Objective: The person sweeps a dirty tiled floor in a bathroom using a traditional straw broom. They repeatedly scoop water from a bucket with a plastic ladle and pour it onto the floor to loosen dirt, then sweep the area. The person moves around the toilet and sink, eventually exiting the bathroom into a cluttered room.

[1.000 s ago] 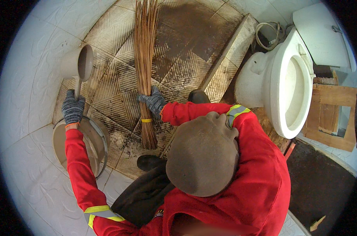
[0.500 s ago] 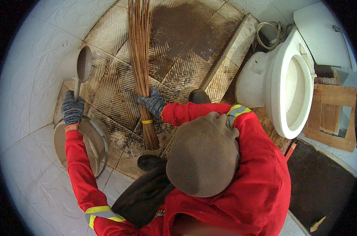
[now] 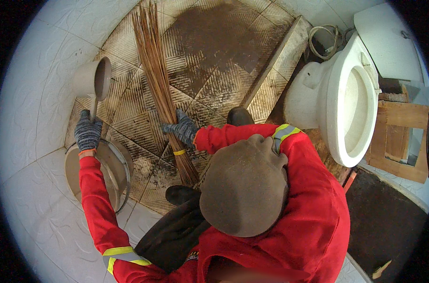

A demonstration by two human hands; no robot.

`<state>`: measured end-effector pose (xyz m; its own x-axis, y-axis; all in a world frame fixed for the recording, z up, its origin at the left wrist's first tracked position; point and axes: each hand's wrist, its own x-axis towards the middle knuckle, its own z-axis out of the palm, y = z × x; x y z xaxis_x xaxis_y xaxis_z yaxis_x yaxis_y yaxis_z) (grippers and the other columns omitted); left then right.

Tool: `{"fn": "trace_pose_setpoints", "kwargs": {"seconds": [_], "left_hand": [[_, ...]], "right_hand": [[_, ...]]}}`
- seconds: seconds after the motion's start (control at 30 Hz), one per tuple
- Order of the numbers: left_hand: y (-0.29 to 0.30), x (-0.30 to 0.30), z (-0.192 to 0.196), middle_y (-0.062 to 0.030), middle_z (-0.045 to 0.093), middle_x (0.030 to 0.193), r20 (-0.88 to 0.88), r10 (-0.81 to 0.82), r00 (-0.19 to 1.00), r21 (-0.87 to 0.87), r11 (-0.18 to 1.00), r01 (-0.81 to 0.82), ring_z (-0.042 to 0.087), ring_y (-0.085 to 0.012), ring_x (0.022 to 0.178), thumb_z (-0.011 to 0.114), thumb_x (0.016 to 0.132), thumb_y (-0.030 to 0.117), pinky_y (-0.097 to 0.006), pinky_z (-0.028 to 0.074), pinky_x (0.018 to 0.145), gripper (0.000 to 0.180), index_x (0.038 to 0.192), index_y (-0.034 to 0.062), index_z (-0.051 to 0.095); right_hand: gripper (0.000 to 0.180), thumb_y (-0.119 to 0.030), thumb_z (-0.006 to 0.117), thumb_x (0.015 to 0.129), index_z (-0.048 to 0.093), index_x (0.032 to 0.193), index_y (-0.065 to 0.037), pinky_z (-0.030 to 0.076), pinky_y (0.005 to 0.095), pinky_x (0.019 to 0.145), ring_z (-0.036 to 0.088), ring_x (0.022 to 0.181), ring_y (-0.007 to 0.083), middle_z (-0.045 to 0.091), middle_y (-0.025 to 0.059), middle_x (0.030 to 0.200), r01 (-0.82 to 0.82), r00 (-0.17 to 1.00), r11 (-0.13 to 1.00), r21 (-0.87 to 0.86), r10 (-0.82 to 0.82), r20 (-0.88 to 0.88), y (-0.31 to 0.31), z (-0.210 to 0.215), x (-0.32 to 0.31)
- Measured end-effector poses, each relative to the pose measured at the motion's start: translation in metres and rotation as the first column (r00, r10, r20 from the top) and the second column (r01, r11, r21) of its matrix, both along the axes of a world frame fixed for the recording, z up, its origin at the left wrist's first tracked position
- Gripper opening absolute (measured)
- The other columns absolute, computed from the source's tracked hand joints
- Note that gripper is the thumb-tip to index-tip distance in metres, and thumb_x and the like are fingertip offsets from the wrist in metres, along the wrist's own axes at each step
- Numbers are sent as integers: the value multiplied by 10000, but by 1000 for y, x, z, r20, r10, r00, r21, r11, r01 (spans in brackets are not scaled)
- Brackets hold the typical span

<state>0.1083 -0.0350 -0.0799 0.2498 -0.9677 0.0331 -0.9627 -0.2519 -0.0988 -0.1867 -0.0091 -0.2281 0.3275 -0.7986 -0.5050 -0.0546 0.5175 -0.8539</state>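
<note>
Sweeping looks like the step in hand: long brown stick-bristle broom [image 3: 157, 78] slants left of centre, grey-gloved right hand [image 3: 183, 129] closed round it just beyond its yellow band [image 3: 179, 152]. Next stroke likely calls for steady grip. Grey-gloved left hand [image 3: 88, 133] holds beige plastic dipper [image 3: 86, 78] by the handle near round beige bucket [image 3: 73, 174]; finger wrap unclear. Ridged cream floor tiles [image 3: 128, 111], dark muddy patch [image 3: 219, 40] far; white ceramic toilet [image 3: 305, 96] right.

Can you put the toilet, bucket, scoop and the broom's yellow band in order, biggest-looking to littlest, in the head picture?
1. Toilet
2. Bucket, partly hidden by the left sleeve
3. Scoop
4. Yellow band
</note>
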Motion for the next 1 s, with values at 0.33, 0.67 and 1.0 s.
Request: {"fn": "trace_pose_setpoints", "kwargs": {"seconds": [0.33, 0.67, 1.0], "left_hand": [[0, -8, 7, -200, 604, 901, -43, 59, 997, 82, 995, -55, 587, -341, 817, 565, 741, 293, -410, 468, 711, 415, 1054, 21, 537], [6, -2, 4, -218, 585, 965, -46, 13, 999, 80, 997, -9, 569, -348, 879, 564, 740, 296, -410, 453, 754, 458, 1081, -7, 521], [2, -4, -2, -209, 606, 882, -43, -30, 999, 27, 999, 32, 588, -353, 798, 563, 735, 283, -417, 468, 699, 455, 1091, 5, 517]], "right_hand": [[729, -254, 745, 640, 379, 1206, 23, 445, 334, 799, 551, 922, 269, 563, 164, 1045, -4, 999, 996, 85, 0, 47, -3, 24, -8], [600, -204, 746, 647, 444, 1129, -13, 473, 350, 720, 581, 805, 251, 601, 134, 925, 38, 996, 992, 124, -48, 78, -3, 23, -4], [502, -157, 737, 648, 501, 1070, -19, 482, 341, 671, 586, 764, 233, 612, 128, 885, 101, 994, 995, 23, -102, 45, -7, 25, -8]]}}
